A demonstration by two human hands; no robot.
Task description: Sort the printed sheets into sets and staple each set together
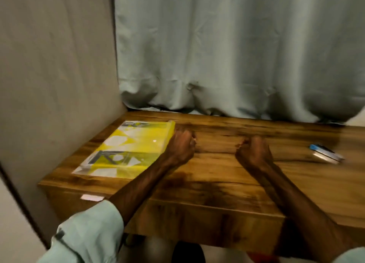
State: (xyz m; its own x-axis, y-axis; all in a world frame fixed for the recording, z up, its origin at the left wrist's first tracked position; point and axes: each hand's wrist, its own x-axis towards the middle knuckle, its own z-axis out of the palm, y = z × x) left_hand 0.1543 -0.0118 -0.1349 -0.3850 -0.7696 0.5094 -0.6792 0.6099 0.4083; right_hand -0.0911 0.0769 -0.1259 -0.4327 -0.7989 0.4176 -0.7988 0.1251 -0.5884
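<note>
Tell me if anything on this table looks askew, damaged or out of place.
Nothing is spilled or broken. The blue and silver stapler lies slanted near the right end of the wooden table, and a small pale strip on its front edge looks like a loose label. The yellow plastic-wrapped paper pack lies flat at left.

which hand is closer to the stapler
Right. The right hand is fisted on the table, with bare wood between it and the stapler to its right. The left hand is farther away, fisted at the edge of the yellow paper pack.
</note>
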